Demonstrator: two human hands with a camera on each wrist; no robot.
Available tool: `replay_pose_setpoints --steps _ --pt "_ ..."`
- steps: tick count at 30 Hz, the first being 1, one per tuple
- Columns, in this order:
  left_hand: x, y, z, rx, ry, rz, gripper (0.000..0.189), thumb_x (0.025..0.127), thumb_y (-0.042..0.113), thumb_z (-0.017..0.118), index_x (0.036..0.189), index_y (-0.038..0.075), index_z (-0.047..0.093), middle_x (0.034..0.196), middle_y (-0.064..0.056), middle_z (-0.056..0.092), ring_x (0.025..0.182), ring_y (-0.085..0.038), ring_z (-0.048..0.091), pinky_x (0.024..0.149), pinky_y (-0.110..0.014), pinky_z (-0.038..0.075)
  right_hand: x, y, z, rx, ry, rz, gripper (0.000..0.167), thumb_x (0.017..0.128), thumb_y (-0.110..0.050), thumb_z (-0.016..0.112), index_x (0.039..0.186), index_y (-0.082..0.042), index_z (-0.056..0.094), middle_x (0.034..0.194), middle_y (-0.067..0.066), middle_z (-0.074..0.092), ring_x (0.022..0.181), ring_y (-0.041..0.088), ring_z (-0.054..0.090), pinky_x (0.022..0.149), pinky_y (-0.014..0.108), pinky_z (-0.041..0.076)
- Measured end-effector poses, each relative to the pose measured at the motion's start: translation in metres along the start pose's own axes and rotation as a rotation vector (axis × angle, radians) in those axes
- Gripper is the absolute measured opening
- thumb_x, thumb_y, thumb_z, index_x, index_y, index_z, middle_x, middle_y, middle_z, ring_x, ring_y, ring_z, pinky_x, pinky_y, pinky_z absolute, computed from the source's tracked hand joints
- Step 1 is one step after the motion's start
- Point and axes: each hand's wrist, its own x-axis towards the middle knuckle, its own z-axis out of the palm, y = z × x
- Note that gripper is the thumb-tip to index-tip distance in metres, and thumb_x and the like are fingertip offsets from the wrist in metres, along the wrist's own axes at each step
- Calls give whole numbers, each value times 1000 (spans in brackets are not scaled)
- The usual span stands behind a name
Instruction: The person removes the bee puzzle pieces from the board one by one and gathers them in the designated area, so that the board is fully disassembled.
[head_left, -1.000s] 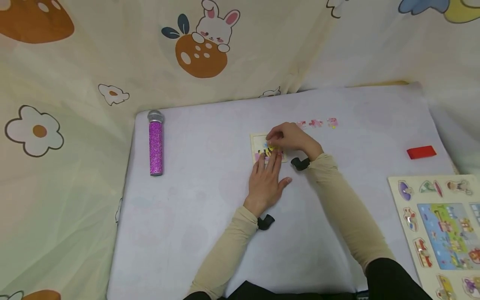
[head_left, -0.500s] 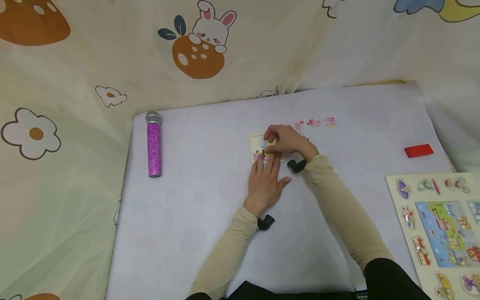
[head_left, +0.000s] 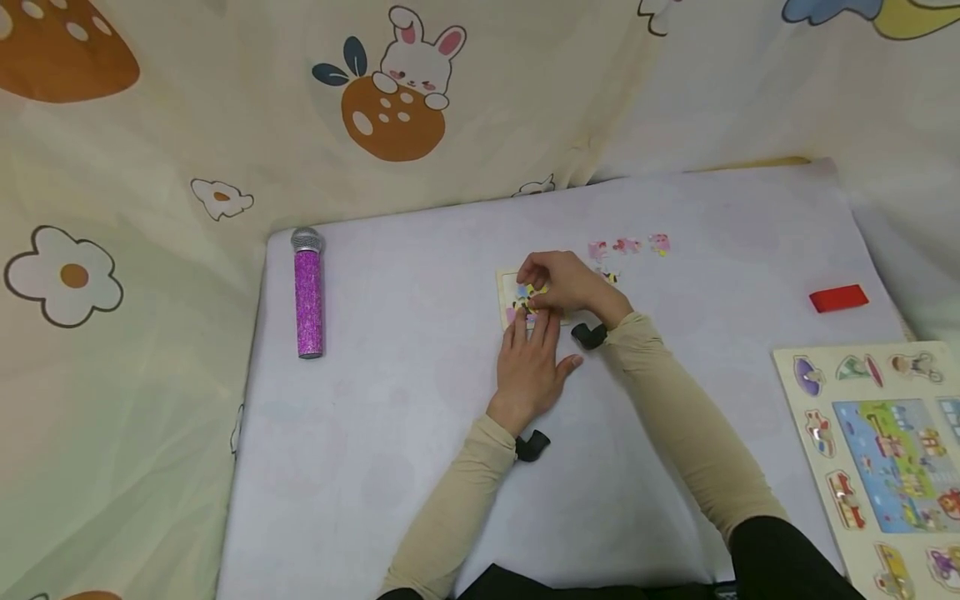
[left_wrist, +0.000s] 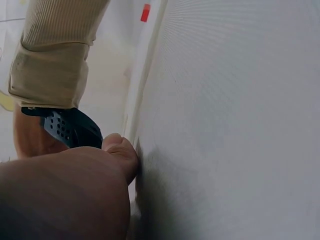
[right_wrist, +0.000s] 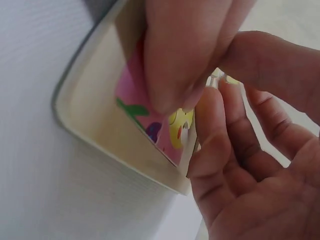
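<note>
A small cream puzzle board (head_left: 506, 283) lies on the white table in the head view, with colourful pieces in its tray. My left hand (head_left: 528, 371) lies flat on its near edge, fingers straight and pressing the pieces. Just above it my right hand (head_left: 566, 283) bends its thumb and fingers round a small yellow and blue puzzle piece (head_left: 542, 289) over the tray. In the right wrist view a pink piece (right_wrist: 131, 95) with green and purple print sits partly under the left fingers (right_wrist: 185, 55). The right fingertips partly hide the piece they pinch.
Three pink pieces (head_left: 627, 246) lie in a row behind my right hand, with a yellow-black piece (head_left: 609, 275) closer. A purple glitter microphone (head_left: 308, 300) stands left. A red block (head_left: 838, 298) and larger picture puzzle board (head_left: 810, 450) lie right.
My right hand has shifted slightly left and nearer over the small board, and the yellow-black piece behind it has come into view. The left hand stays in place.
</note>
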Motion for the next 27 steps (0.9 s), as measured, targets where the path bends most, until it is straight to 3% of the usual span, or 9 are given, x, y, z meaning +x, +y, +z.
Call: replay_pose_setpoints --steps 11,19,27 --pt "-1 0 1 -16 -1 -4 84 106 67 43 170 16 24 176 -2 24 163 -38 19 132 -46 21 -2 -5 1 9 -25 -34 34 88 5 80 120 -3 74 111 14 78 101 29 72 94 47 57" --pt "-1 -1 2 -5 -6 -8 86 106 68 41 171 15 21 177 -2 22 163 -38 19 132 -46 19 -5 4 1 -41 62 16 26 89 -4 84 115 -6 80 104 11 81 99 27 75 93 47 59" --pt "1 -1 3 -18 7 -7 86 106 68 42 171 16 21 178 0 21 161 -36 21 130 -45 22 -16 20 -10 -21 175 -27 30 89 -9 87 118 -8 81 101 9 81 91 25 75 86 43 58"
